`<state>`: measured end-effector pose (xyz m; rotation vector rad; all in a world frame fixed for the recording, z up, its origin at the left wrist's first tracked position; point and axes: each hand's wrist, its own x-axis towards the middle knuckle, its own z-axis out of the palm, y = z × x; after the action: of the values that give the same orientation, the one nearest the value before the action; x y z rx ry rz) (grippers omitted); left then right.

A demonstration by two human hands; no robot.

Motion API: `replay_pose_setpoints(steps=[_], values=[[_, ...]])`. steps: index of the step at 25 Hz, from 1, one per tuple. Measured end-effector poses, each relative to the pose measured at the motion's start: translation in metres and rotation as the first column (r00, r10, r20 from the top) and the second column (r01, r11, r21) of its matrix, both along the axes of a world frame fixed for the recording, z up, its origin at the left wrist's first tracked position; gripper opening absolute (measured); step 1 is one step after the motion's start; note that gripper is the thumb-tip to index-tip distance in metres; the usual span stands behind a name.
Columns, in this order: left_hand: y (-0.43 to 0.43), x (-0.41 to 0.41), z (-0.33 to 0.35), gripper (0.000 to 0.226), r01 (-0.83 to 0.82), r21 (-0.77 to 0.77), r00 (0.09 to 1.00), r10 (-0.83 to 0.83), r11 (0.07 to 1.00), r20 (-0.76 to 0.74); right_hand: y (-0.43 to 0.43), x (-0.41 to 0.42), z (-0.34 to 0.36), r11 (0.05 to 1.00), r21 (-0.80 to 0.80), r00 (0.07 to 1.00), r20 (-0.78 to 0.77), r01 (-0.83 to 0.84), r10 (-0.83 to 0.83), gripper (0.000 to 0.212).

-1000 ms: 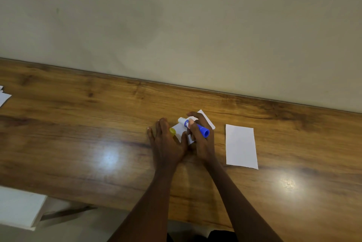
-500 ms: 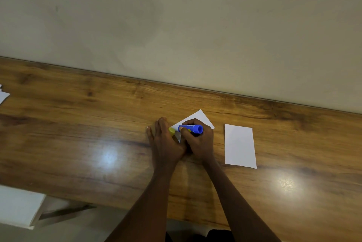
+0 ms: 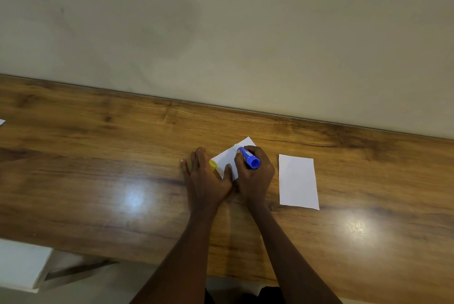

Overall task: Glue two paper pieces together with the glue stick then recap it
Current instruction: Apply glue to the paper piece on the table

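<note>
A white paper piece [image 3: 229, 158] lies tilted on the wooden table [image 3: 98, 180]. My left hand [image 3: 205, 178] rests flat on its left lower corner, thumb on the sheet. A yellow cap [image 3: 212, 165] sits under the left hand's fingers, partly hidden. My right hand [image 3: 254, 178] is shut on the blue glue stick [image 3: 248, 157], its tip pressed down on the paper's far part. A second white paper piece [image 3: 298, 182] lies flat to the right, apart from both hands.
A beige wall [image 3: 221, 33] runs along the table's far edge. A corner of white paper [image 3: 1, 121] shows at the far left edge. A white block [image 3: 19, 264] sits below the table's near edge at the lower left.
The right hand has swung the glue stick across the paper, from lying sideways near the left corner to a steeper angle at the far part. The left hand stayed put.
</note>
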<state>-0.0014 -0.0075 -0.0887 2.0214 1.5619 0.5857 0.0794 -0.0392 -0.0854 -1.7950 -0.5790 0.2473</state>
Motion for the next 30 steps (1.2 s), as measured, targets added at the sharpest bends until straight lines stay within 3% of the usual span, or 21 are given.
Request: replay_pose_setpoints(steps=[8, 12, 17, 21, 25, 30], values=[[0.0, 0.001, -0.003, 0.068, -0.016, 0.021, 1.0, 0.016, 1.0, -0.012, 0.009, 0.002, 0.003, 0.978, -0.028, 0.976, -0.063, 0.206, -0.207, 0.035], [0.0, 0.001, -0.003, 0.068, -0.019, 0.02, 1.0, 0.019, 1.0, -0.002, 0.009, 0.004, 0.005, 0.978, -0.053, 0.974, -0.091, 0.204, -0.208, 0.038], [0.0, 0.002, -0.002, 0.068, -0.02, 0.0, 1.0, 0.02, 1.0, -0.005, 0.001, 0.005, 0.008, 0.983, 0.067, 0.976, -0.15, 0.17, -0.158, 0.037], [-0.001, 0.001, -0.001, 0.069, -0.022, -0.009, 1.0, 0.022, 1.0, 0.001, 0.003, 0.001, 0.008, 0.993, -0.09, 0.997, 0.01, 0.08, -0.08, 0.037], [-0.001, 0.0, -0.002, 0.068, -0.011, 0.009, 1.0, 0.011, 1.0, 0.003, 0.011, 0.013, 0.017, 0.951, -0.309, 0.999, 0.032, 0.01, 0.001, 0.049], [0.0, -0.001, 0.0, 0.065, 0.003, 0.019, 1.0, -0.004, 1.0, 0.027, 0.013, 0.035, 0.032, 0.886, -0.451, 0.985, 0.073, -0.106, 0.155, 0.052]])
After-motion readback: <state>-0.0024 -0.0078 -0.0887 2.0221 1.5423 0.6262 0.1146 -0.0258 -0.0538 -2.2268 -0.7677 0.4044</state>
